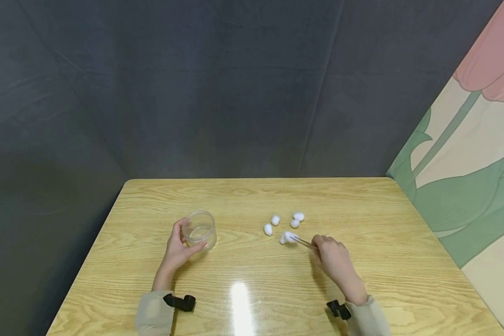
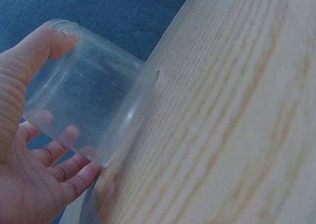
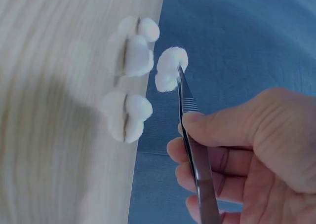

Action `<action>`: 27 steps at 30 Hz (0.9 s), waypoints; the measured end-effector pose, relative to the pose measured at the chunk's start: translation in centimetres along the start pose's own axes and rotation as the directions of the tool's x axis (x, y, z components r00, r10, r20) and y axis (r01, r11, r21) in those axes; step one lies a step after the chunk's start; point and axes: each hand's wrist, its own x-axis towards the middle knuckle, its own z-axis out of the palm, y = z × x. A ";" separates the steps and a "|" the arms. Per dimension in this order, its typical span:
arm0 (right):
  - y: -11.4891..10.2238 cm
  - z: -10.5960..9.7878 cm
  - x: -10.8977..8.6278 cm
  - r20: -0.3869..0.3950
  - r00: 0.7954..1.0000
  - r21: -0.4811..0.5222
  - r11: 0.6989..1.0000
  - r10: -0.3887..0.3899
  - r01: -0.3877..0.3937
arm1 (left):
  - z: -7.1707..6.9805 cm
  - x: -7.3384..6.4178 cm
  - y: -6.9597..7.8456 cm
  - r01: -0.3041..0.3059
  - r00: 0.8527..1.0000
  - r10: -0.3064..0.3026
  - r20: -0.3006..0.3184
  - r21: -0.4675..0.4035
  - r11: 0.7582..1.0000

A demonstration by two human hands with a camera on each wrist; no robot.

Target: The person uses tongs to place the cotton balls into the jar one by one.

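My left hand [image 1: 180,248] grips a clear plastic jar [image 1: 210,233] by its side, thumb on one side and fingers on the other. The jar stands open-topped on the table, and no cotton shows through its wall in the left wrist view. Metal tweezers [image 3: 192,150] are pinched between the thumb and fingers of my right hand [image 1: 333,260]. Their tips hold a two-lobed white cotton piece [image 3: 170,68], raised off the tabletop in the right wrist view. Several cotton balls [image 1: 268,229] lie just beyond it, including a touching pair [image 1: 298,216].
The light wooden table [image 1: 243,196] has a bright glare streak near its front. A dark cloth [image 1: 235,93] hangs behind and to the left. At the right is a panel with a painted flower [image 1: 491,70]. Both wrists wear black straps [image 1: 179,302].
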 end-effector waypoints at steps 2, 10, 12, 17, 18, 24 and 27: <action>0.0 -0.1 0.2 -0.012 1.000 0.002 1.000 -0.003 0.003 | 0.0 0.0 0.0 0.002 1.000 -0.002 0.000 0.001 1.000; -0.4 -0.3 1.0 -0.055 0.998 0.001 1.000 -0.020 0.021 | -0.1 0.0 -0.1 -0.002 1.000 0.002 0.003 -0.004 1.000; -0.5 -0.4 1.3 -0.049 0.999 0.010 1.000 -0.017 0.018 | -0.1 0.0 -0.1 -0.003 1.000 0.003 0.004 -0.007 1.000; -1.0 -0.5 1.9 -0.049 0.999 0.035 0.999 -0.005 0.007 | -0.1 0.1 -0.1 0.000 1.000 0.000 0.005 -0.009 1.000; -1.0 -0.5 2.0 -0.056 0.998 0.037 0.999 -0.008 0.010 | -0.1 0.1 -0.1 0.001 1.000 -0.001 0.005 -0.010 1.000; -1.4 -0.7 2.6 -0.080 0.997 0.044 0.999 -0.013 0.017 | -0.1 0.1 -0.1 -0.002 1.000 0.002 0.010 -0.020 1.000; -1.5 -0.9 2.8 -0.079 0.997 0.052 0.999 -0.007 0.011 | -0.1 0.1 -0.1 -0.002 1.000 0.002 0.009 -0.025 1.000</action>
